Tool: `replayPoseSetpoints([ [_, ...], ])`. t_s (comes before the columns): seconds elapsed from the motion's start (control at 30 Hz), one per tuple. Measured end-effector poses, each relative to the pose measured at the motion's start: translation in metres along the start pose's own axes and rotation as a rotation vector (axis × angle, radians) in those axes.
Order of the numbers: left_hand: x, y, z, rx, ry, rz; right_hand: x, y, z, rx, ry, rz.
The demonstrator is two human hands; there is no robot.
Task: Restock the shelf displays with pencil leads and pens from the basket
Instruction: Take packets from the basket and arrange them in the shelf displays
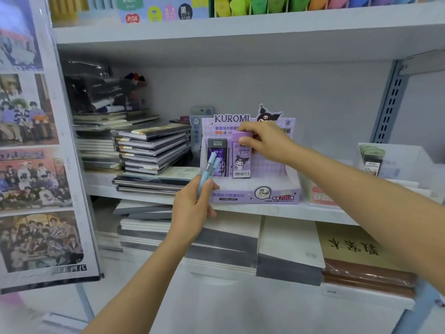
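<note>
While outstretched, right hand atop lead box.

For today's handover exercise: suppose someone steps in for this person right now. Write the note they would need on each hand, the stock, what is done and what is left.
Right hand: gripping a purple lead case by its top, standing in the Kuromi display box.
Left hand: holding light blue pens in front of the box.
Done: a dark lead case stands beside the purple one.
Left: release the purple case, shelve the pens. Basket not in view.
</note>
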State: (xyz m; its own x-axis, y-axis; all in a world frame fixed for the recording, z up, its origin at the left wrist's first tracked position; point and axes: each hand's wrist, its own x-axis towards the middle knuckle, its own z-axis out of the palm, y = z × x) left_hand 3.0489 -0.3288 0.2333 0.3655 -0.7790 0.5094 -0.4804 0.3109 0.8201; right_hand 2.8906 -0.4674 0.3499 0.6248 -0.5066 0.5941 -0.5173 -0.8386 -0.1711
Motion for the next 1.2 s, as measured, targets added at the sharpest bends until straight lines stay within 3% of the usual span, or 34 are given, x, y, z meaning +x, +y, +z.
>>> replayPoseSetpoints([
  [0.17, -0.001, 0.0, 0.001, -0.005, 0.012, -0.004, -0.008, -0.001, 0.005, 0.133, 0.02, 0.043],
  [0.63, 0.0, 0.003, 0.002, 0.019, 0.008, -0.026, 0.003, -0.01, 0.008, 0.015, -0.069, 0.033],
  [0.8, 0.0, 0.003, 0.001, 0.018, -0.001, -0.033, -0.013, -0.003, 0.01, 0.137, -0.03, 0.068],
  [0.93, 0.0, 0.003, 0.002, 0.008, 0.001, -0.026, -0.016, -0.006, 0.02, 0.05, 0.053, 0.001],
  [1.2, 0.001, 0.0, 0.001, -0.008, -0.003, -0.016, -0.018, -0.004, 0.034, -0.096, 0.231, 0.049],
])
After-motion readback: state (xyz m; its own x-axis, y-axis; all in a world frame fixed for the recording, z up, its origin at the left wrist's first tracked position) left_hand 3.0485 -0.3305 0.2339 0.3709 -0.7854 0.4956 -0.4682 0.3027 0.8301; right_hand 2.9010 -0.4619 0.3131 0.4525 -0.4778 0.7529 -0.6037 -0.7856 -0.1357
